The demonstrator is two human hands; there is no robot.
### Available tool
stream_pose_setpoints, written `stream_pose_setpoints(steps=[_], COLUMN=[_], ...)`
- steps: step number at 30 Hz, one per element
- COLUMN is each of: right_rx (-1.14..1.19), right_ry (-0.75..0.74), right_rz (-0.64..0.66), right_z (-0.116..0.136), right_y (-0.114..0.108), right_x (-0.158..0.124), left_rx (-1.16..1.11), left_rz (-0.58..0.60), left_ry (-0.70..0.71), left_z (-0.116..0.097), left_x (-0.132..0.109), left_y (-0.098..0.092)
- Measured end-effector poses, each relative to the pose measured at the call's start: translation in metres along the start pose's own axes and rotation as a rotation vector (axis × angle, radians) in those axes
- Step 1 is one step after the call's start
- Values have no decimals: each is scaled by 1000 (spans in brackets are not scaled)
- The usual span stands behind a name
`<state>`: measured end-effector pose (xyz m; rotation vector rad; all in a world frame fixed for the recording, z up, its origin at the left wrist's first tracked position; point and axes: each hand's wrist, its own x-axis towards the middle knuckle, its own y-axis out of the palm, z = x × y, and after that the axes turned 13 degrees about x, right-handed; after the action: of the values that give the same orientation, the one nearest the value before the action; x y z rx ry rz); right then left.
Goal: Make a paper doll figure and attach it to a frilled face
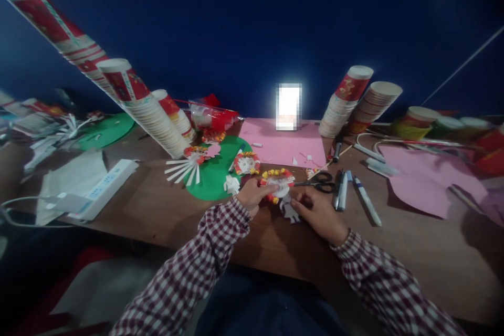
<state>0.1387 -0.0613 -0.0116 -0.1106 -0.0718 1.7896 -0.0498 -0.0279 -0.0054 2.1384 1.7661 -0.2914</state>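
My left hand [254, 194] is closed on a paper-cup craft [280, 177], a pale disc with curled red and yellow strips around its edge. Just below it hangs a white paper cutout [289, 211]. The fingers of my right hand [321, 214] are pinched at the right edge of this cutout. Black-handled scissors [323, 182] lie behind my right hand. A similar red and yellow craft [247, 163] rests on green card [200, 185], close to another white cutout [232, 185].
Tall stacks of paper cups [144, 107] lean at the left, with more cup stacks [342, 98] at back right. Pink paper [271, 142] lies under a bright screen [289, 106]. Markers [367, 200] lie right, a power strip [104, 189] left.
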Motion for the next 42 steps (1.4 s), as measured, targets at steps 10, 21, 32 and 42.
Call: stream_pose_setpoints(steps=[10,21,32,42], right_rx=[242,259,260,249], right_ry=[123,141,142,145], right_rz=[28,-22,-31,-26], right_z=[2,4,0,2], right_y=[1,3,2,3], right_x=[5,5,7,6], left_rx=[95,201,242,246], left_rz=[38,71,117,150], left_ry=[-22,-10,16,41], left_z=[-9,-11,-7,-2], left_x=[12,26,29,31], left_y=[3,0,0,-1])
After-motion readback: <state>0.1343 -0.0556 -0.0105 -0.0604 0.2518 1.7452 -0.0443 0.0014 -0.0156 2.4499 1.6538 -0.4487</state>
